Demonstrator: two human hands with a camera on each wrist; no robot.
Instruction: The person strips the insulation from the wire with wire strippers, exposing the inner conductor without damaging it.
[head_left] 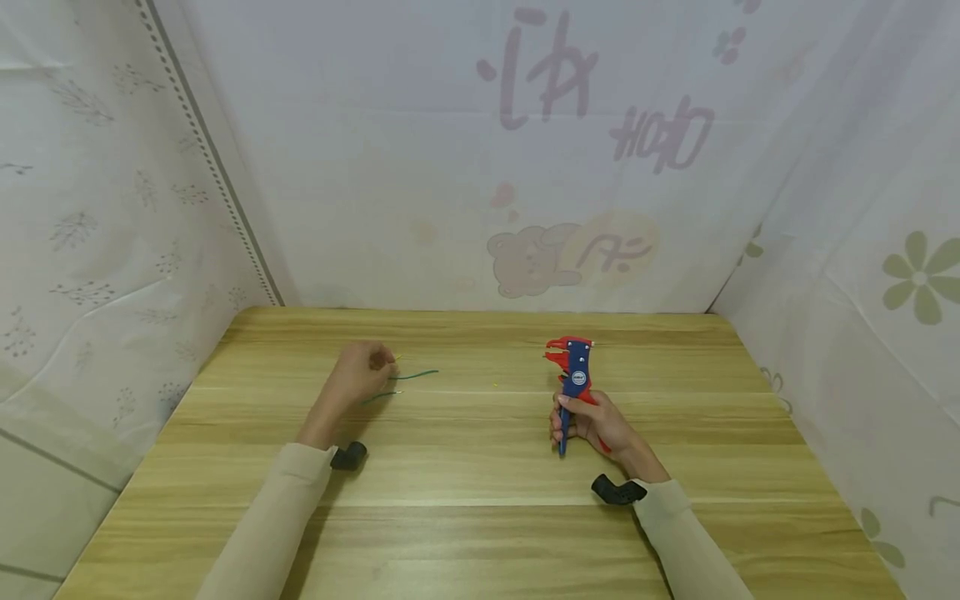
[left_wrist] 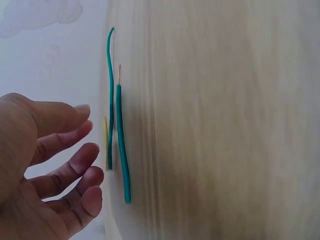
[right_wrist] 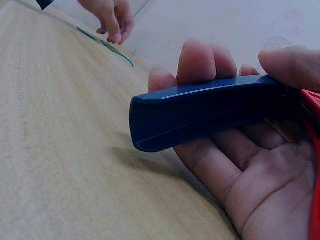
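Note:
My left hand (head_left: 362,372) is just over the wires at the left of the table, its fingers loosely bent with nothing between them. Beside it lie a thin green wire (left_wrist: 110,85), a second green wire (left_wrist: 123,150) with a bare copper end, and a short yellow wire (left_wrist: 106,145), partly hidden behind the first. On the right, my right hand (head_left: 600,425) grips a red and blue wire stripper (head_left: 577,371) by its handles, its red jaws raised and pointing left. The blue handle (right_wrist: 200,110) crosses the fingers in the right wrist view.
A tiny yellow scrap (head_left: 495,385) lies on the wooden table (head_left: 480,467) between the hands. Black wrist devices (head_left: 348,456) sit at both cuffs. Printed cloth walls (head_left: 375,167) rise at the back and sides of the table.

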